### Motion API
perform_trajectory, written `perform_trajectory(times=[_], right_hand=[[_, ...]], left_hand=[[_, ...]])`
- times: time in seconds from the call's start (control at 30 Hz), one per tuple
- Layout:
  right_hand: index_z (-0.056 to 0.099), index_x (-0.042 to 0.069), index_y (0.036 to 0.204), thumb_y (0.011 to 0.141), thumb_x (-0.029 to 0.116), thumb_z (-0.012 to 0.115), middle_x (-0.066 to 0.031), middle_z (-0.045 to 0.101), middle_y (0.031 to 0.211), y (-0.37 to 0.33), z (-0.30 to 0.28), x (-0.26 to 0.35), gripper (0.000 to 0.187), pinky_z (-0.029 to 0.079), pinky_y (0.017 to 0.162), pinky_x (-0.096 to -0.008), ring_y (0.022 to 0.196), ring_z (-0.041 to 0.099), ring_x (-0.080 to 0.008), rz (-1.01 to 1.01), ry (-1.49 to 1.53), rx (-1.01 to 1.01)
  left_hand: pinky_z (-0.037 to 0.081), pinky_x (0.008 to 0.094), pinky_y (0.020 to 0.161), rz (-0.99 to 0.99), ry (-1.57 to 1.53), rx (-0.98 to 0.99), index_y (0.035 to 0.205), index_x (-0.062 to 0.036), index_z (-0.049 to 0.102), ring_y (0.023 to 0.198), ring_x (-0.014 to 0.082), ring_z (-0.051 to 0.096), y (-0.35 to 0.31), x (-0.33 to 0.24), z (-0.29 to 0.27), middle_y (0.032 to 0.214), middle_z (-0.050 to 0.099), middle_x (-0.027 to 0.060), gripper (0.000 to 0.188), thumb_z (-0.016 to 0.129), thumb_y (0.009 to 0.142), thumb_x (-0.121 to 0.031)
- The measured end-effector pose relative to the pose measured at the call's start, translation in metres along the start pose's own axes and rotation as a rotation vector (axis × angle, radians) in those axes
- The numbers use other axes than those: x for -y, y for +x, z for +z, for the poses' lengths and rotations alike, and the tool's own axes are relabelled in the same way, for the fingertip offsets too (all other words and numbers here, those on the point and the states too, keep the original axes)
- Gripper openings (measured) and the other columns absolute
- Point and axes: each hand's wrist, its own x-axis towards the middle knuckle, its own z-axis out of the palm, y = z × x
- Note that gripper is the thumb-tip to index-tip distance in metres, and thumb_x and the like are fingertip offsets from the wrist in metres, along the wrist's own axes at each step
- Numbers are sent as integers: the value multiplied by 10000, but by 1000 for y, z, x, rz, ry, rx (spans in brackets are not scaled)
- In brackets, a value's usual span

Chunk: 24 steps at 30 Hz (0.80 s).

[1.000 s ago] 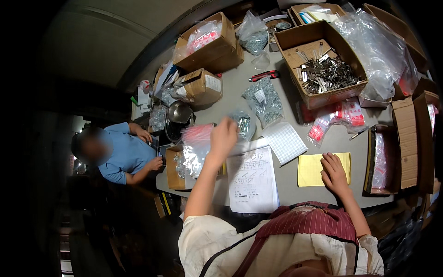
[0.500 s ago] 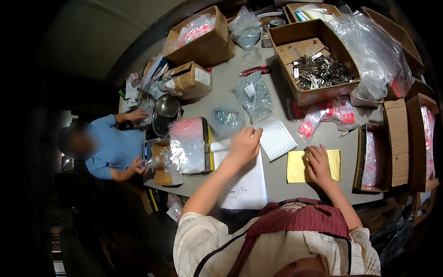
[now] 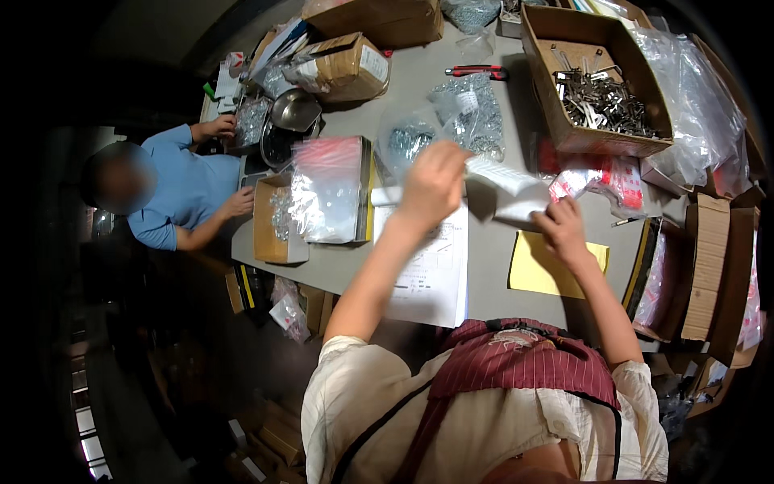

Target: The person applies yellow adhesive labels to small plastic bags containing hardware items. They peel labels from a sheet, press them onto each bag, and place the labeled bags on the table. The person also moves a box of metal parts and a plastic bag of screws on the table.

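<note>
A white sheet of small labels in a grid (image 3: 522,200) is lifted off the table and bent, stretched between my hands. My left hand (image 3: 434,184) pinches its far left end, blurred by motion. My right hand (image 3: 562,230) has its fingers closed on the near right edge. Below that hand, on the table, lies a yellow paper (image 3: 532,262). Under my left forearm rest printed white papers (image 3: 431,270). Just beyond my left hand are clear bags of small metal parts (image 3: 407,141), partly hidden by it.
An open carton of metal clips (image 3: 597,133) stands at the far right, with red-and-white plastic packets (image 3: 617,181) before it. A red-and-black utility knife (image 3: 476,73) lies farther back. Clear bags (image 3: 330,189) are stacked at left, near a co-worker in blue (image 3: 189,189).
The label sheet has risen from the table and bent. My right hand has left its flat place on the yellow paper and closed on the sheet's edge. The view has shifted.
</note>
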Motion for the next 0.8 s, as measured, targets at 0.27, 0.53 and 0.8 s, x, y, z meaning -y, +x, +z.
perform_trajectory(times=[0.27,0.53,0.8], right_hand=[[710,100,1160,738,32,736,-95,583,914,3,-21,-9,429,429,915,-456,928,569,-320,340,-59,-54],[425,21,1514,791,96,753,-215,514,1418,21,-15,40,797,348,1144,-511,1307,498,-382,377,-5,-111],[176,56,1626,826,90,788,-282,215,1635,135,4,84,1008,520,1015,-477,1223,573,-487,356,442,-84]], left_hand=[[175,619,1199,-404,189,64,1579,-40,313,1496,496,211,-35,31,-67,1576,310,297,1106,903,732,-439],[228,559,1222,-286,23,159,1655,-30,72,1507,511,273,-46,48,-75,1594,306,350,1455,934,613,-569],[171,550,1242,-456,124,385,1604,110,-29,1557,454,199,-54,100,-67,1664,194,326,1584,994,552,-484]])
